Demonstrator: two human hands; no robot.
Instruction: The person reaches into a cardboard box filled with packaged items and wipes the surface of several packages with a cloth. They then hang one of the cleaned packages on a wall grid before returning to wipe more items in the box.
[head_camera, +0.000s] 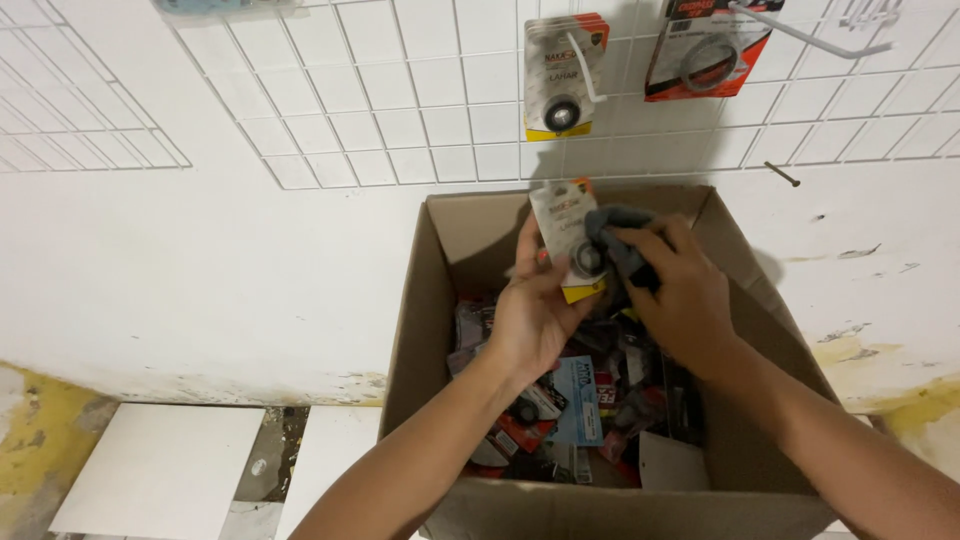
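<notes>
– Nearest us, what do you see?

– Brown cardboard box (440, 300), open at the top, its near edge at the bottom of the view. Everything else I'll place against that box.

– Start at the left.

– Left of the box, low down, a white floor tile (160, 480) lies against the foot of the scuffed white wall (200, 260). Above the box, a white wire grid panel (400, 120) hangs on that wall.

– And the hands?

– Over the box's middle, the left hand (530, 315) is raised, fingers clamped on a small white-and-yellow carded packet with a dark ring part under clear plastic (570, 240). It holds the packet upright, near the box's far wall. Just right of it, the right hand (680, 290) is closed around a dark grey cloth (620, 250), which presses against the packet's right edge.

– Inside the box?

– A jumble of small carded packets (570, 400), red, blue and black, under both forearms.

– Further right?

– Above the box on the grid, a matching white-and-yellow packet (562, 80) hangs, and right of it a red-and-black packet with a ring (705, 55). A dark nail (782, 174) sticks from the wall above the box's right corner.
</notes>
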